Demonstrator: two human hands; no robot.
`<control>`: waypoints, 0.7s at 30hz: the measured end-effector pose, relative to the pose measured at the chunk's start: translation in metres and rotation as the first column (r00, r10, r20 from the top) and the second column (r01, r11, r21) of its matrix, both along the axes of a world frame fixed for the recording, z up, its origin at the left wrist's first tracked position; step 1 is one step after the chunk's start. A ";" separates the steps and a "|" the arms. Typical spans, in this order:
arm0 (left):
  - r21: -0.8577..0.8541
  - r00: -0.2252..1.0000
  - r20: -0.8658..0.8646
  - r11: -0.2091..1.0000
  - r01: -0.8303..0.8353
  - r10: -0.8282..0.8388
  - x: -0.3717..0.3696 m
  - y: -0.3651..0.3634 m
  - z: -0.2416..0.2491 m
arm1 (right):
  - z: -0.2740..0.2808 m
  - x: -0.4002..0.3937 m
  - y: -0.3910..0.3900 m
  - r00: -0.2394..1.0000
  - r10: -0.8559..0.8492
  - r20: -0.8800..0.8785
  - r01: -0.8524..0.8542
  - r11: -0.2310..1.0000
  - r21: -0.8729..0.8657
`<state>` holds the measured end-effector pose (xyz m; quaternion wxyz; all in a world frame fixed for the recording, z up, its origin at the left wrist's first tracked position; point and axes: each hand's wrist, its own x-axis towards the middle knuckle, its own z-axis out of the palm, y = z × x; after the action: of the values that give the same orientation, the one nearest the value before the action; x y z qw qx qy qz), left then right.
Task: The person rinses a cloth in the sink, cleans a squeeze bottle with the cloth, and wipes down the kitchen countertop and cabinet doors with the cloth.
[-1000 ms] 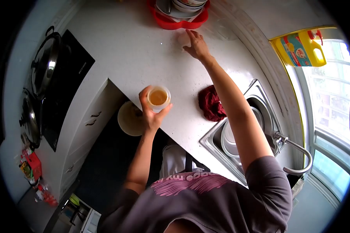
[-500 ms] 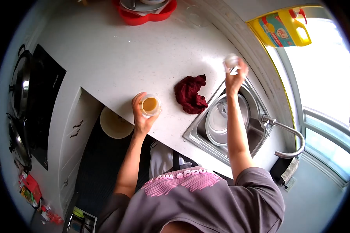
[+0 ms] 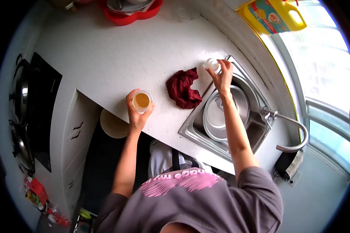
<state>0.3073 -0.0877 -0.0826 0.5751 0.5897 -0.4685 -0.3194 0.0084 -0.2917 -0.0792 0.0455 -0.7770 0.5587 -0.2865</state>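
My left hand (image 3: 136, 112) is wrapped round a clear cup (image 3: 142, 100) with amber liquid in it, above the counter's front edge. Over the back left corner of the sink, my right hand (image 3: 223, 75) grips a small clear, whitish plastic piece (image 3: 212, 65); whether it is a lid or a cup I cannot make out. Between the two hands a crumpled dark red cloth (image 3: 181, 88) lies on the counter. Below my right forearm, a round metal basin (image 3: 241, 101) sits in the steel sink (image 3: 198, 134) with a clear, lid-like round piece (image 3: 214, 118) inside, partly hidden by my arm.
A curved faucet (image 3: 295, 147) stands at the sink's right. A yellow jug (image 3: 274, 17) is on the window ledge. At the back is a red tray (image 3: 132, 17) with dishes, beside a clear glass-like item (image 3: 186, 13). Lidded pans (image 3: 21, 91) are on the black stove at left.
My right hand has come left and slightly down with the clear plastic piece, closer to the cloth. My left hand still holds the cup. The whole view has shifted a little.
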 end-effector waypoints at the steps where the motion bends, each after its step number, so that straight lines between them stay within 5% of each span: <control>1: 0.018 1.000 -0.013 1.000 -0.011 0.011 -0.001 -0.002 0.001 | 0.017 0.004 0.001 0.997 -0.018 0.074 0.019 1.000 -0.015; 4: 0.045 1.000 0.008 0.999 -0.009 0.009 0.000 0.002 0.003 | 0.103 0.027 0.012 0.920 -0.058 0.387 0.063 0.998 -0.002; 7: 0.095 0.999 -0.037 0.995 -0.012 0.015 0.000 0.003 0.005 | 0.125 0.041 0.042 0.769 0.032 0.639 0.063 0.990 -0.126; 9: 0.056 1.000 -0.009 0.998 -0.021 0.021 0.000 0.002 0.002 | 0.104 0.048 0.066 0.967 0.190 0.169 -0.126 0.936 -0.328; 10: 0.039 1.000 0.005 0.999 -0.024 0.024 0.000 0.003 0.001 | 0.084 0.066 0.090 0.925 -0.002 0.380 -0.117 0.950 0.290; 11: 0.050 0.999 -0.037 0.999 -0.021 0.023 -0.001 0.005 -0.001 | 0.013 0.062 0.104 0.987 0.161 0.009 -0.152 0.911 0.385; 15: 0.025 0.999 -0.026 1.000 -0.019 0.019 0.000 0.002 0.003 | 0.042 0.071 0.092 0.908 0.103 0.406 -0.226 0.936 0.269; 17: 0.077 1.000 -0.014 0.997 -0.024 0.025 0.000 0.007 0.003 | 0.101 0.075 0.087 0.934 0.074 0.350 -0.148 0.971 0.188; 20: 0.025 0.997 0.076 0.999 -0.026 0.024 0.000 0.004 0.006 | 0.113 0.074 0.076 0.923 0.001 0.384 0.020 0.999 -0.049; 21: 0.027 0.997 0.078 0.999 -0.023 0.021 0.001 0.002 0.009 | 0.088 0.073 0.073 0.935 -0.006 0.353 -0.018 0.998 0.064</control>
<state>0.3080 -0.0852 -0.0739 0.5516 0.6148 -0.4795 -0.2965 0.0817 -0.2189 0.0090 0.1716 -0.7126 0.5484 -0.4026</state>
